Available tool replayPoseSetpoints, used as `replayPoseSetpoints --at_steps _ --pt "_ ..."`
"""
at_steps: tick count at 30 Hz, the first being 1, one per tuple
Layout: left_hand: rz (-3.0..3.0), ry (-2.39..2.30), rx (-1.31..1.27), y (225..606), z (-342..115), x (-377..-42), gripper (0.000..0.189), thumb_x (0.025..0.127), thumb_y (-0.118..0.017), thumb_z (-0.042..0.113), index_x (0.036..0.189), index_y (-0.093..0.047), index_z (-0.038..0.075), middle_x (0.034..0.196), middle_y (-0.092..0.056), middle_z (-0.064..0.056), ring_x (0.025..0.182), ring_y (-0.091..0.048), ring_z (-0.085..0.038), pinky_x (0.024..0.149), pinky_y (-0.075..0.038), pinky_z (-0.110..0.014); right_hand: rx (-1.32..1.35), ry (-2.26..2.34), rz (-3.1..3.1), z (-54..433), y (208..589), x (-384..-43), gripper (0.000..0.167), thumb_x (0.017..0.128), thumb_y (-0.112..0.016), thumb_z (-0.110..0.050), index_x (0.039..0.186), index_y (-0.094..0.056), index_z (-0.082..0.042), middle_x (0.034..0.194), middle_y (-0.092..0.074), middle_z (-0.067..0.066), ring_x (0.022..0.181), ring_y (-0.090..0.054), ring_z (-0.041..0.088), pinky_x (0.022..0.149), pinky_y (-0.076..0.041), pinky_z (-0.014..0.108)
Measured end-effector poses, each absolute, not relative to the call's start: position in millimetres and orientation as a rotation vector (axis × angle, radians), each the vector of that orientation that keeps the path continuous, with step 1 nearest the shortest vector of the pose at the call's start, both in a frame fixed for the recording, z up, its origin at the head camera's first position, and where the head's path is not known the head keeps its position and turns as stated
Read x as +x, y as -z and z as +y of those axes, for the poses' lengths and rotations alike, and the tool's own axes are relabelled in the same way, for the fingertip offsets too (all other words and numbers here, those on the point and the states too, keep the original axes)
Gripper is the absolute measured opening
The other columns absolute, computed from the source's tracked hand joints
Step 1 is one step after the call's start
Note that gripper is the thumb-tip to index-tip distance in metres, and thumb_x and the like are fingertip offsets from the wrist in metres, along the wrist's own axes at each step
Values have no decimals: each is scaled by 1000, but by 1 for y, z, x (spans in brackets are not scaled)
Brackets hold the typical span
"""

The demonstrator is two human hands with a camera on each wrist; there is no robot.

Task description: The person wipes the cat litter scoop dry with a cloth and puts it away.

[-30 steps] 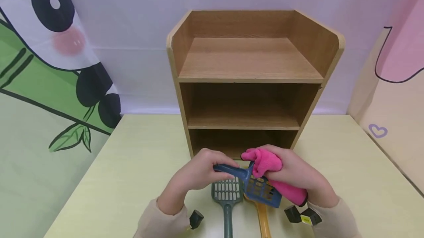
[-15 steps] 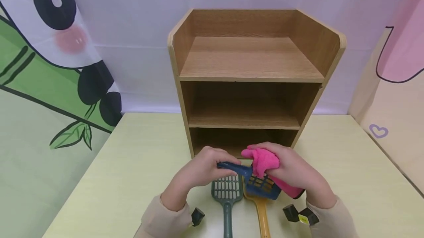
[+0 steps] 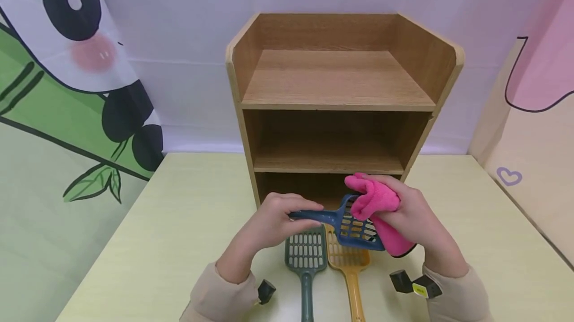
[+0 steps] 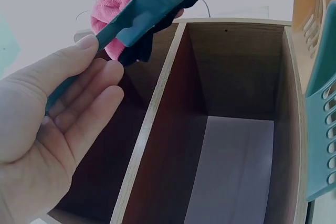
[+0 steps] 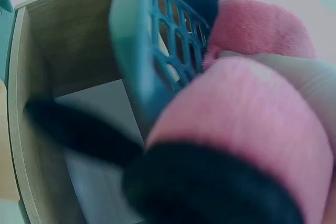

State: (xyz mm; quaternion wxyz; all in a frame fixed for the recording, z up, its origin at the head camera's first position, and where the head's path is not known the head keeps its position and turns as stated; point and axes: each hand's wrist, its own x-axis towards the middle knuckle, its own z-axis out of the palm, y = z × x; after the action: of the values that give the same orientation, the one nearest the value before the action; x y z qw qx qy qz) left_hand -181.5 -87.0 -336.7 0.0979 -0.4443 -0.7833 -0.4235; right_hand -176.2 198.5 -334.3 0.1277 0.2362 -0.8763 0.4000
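Note:
My left hand [image 3: 270, 222] pinches the handle of a blue slotted litter scoop [image 3: 354, 227] between thumb and fingers. Bunched in my right hand [image 3: 410, 212] is a pink cloth [image 3: 376, 200], pressed against the scoop's slotted head. In the right wrist view the cloth [image 5: 236, 114] wraps over the edge of the scoop's slots, its dark trim blurred close to the camera. Beneath the hands, a dark green litter scoop [image 3: 306, 252] and a yellow litter scoop [image 3: 349, 257] lie side by side on the table, handles toward me.
A wooden shelf unit [image 3: 338, 105] with several levels stands behind the hands, against a pale lilac backdrop [image 3: 193, 53]. The light table [image 3: 202, 197] reaches out on both sides of it. A cream panel [image 3: 538, 182] borders the table's right edge.
The right hand has moved up and to the right with the pink cloth. The blue scoop's head has tilted upward, uncovering more of the yellow scoop. The left hand keeps its grip.

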Motion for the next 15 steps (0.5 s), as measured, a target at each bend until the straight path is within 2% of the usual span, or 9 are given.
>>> replayPoseSetpoints --at_steps 3,7,10,12,15 --pt "-2258 1272 -1307 337 -89 -183 28 76 -78 10 103 -72 3 91 -73 -7 66 -56 -5 55 -47 -14 634 -1281 -2494 201 334 -177 54 79 -74 -6 129 -56 -17 123 -62 1 106 -56 4 77 -52 22" --pt "-2206 1301 -1284 336 -92 -184 29 76 -78 9 103 -72 3 91 -73 -8 63 -54 -4 53 -47 -15 706 -1556 -2363 204 331 -179 37 82 -68 3 116 -60 -7 131 -59 1 119 -54 6 89 -49 18" --pt "-2168 1342 -1269 335 -94 -183 28 75 -78 8 102 -72 2 90 -73 -9 61 -54 -4 51 -46 -17 746 -1809 -2256 207 328 -179 36 87 -61 4 121 -56 -4 137 -54 0 126 -50 8 91 -48 18" --pt "-2135 1364 -1271 334 -95 -182 28 75 -78 7 102 -72 2 90 -73 -10 60 -54 -4 51 -46 -17 738 -1936 -2190 209 326 -178 43 90 -56 4 131 -50 -5 140 -51 -1 127 -47 9 88 -50 18" --pt "-2110 1388 -1254 334 -95 -181 29 74 -78 5 102 -72 1 89 -72 -10 62 -56 -5 50 -47 -17 657 -2138 -2137 212 325 -175 40 94 -50 -1 132 -45 -11 128 -55 0 113 -55 12 81 -54 22"
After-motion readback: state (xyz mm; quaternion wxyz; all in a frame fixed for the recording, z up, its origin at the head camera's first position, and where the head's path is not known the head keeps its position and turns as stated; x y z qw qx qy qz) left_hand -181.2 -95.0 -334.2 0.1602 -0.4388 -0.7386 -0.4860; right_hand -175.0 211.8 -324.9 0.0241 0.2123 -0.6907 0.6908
